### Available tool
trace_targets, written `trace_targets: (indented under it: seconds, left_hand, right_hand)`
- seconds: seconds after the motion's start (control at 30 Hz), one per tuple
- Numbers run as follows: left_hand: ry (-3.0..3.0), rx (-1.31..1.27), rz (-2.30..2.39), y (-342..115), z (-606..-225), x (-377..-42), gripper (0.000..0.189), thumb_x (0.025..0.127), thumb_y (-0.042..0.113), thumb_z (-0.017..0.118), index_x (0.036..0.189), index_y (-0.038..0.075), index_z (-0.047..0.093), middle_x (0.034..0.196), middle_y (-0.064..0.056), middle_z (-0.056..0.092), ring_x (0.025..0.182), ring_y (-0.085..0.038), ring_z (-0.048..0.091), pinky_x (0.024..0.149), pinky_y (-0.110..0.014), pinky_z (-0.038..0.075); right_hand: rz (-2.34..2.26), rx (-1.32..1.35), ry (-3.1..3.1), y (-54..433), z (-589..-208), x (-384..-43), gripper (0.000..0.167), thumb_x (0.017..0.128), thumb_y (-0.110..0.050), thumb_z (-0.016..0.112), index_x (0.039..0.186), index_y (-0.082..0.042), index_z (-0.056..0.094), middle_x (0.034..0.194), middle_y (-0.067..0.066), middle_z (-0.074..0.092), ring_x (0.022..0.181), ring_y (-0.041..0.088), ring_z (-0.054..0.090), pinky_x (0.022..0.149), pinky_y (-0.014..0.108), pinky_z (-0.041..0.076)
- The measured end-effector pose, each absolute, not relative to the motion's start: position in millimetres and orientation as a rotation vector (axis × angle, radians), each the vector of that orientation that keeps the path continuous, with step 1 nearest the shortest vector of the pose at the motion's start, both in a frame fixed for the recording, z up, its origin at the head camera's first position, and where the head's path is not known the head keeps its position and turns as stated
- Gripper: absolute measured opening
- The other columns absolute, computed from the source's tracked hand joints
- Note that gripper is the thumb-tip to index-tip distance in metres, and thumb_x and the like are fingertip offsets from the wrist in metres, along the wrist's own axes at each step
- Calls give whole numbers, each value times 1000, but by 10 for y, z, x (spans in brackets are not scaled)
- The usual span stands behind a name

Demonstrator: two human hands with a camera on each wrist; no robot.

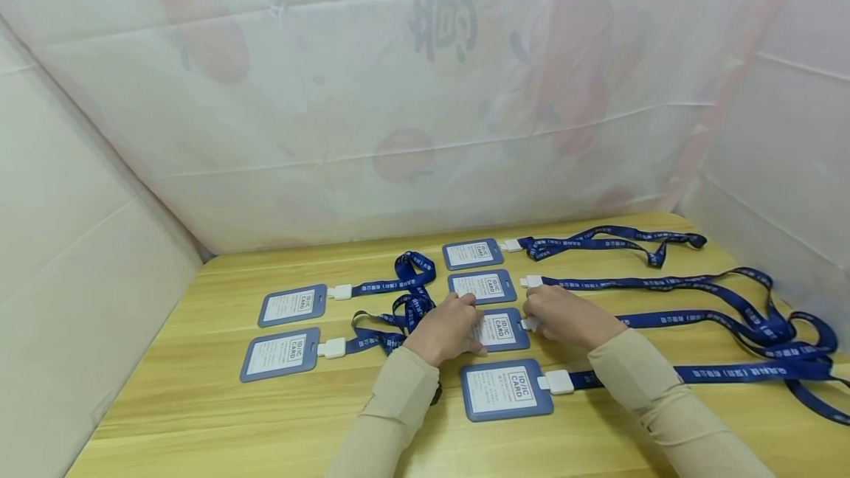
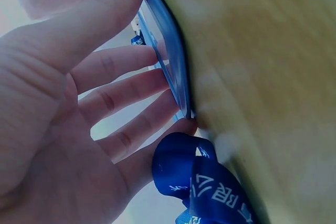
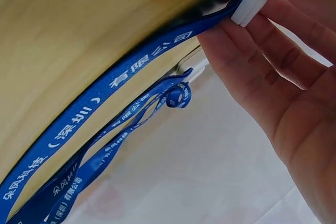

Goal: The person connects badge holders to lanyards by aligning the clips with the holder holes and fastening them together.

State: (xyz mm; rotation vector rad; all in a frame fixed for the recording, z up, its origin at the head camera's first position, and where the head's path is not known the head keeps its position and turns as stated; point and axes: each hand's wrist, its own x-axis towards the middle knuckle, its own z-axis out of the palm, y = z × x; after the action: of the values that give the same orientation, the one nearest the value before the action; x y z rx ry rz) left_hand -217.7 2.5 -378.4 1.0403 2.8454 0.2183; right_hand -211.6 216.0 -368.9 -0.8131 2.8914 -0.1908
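Left hand (image 1: 443,327) grips a badge (image 1: 505,330) while right hand (image 1: 566,314) pinches its white clip (image 3: 252,2).

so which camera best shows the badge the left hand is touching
The head view: the badge shows its printed face, though the left hand partly covers it. Left wrist shows it edge-on; right wrist doesn't show it.

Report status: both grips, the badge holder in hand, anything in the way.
Left grip holding badge holder by its edges. Right grip pinching white clip at holder's edge. Bunched lanyard close beside left grip, possibly in the way.
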Motion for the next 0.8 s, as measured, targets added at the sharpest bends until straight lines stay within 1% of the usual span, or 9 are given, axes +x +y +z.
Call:
trace_targets:
  seconds: [0.33, 0.5, 0.73, 0.8]
  left_hand:
    - [2853, 1038, 223, 22, -3769, -2168, 46, 78, 38, 87, 114, 11, 77, 112, 1, 63, 93, -16, 52, 84, -23, 50]
    - [2860, 1042, 212, 22, -3772, -2175, 44, 78, 38, 86, 112, 11, 77, 113, 1, 64, 93, -16, 53, 84, -23, 51]
    - [2845, 1038, 226, 30, -3780, -2180, 45, 79, 37, 86, 113, 9, 77, 115, -2, 64, 94, -18, 53, 85, -24, 51]
    - [2840, 1037, 236, 31, -3779, -2175, 45, 79, 36, 86, 113, 9, 77, 115, -3, 64, 94, -19, 53, 84, -25, 51]
  right_hand:
    - [-199, -828, 2919, 2169, -3688, -2131, 19, 81, 5, 81, 98, -1, 78, 89, 4, 69, 78, 14, 63, 76, 30, 58]
    - [-193, -837, 2915, 2172, -3692, -2148, 18, 81, 4, 81, 98, -1, 78, 88, 4, 68, 78, 14, 63, 76, 30, 58]
    - [-212, -847, 2894, 2176, -3701, -2146, 15, 83, 3, 80, 96, -3, 78, 86, 1, 66, 74, 11, 57, 74, 29, 56]
    - [-217, -845, 2894, 2176, -3705, -2141, 15, 83, 3, 80, 96, -3, 78, 86, 1, 66, 74, 11, 58, 74, 29, 56]
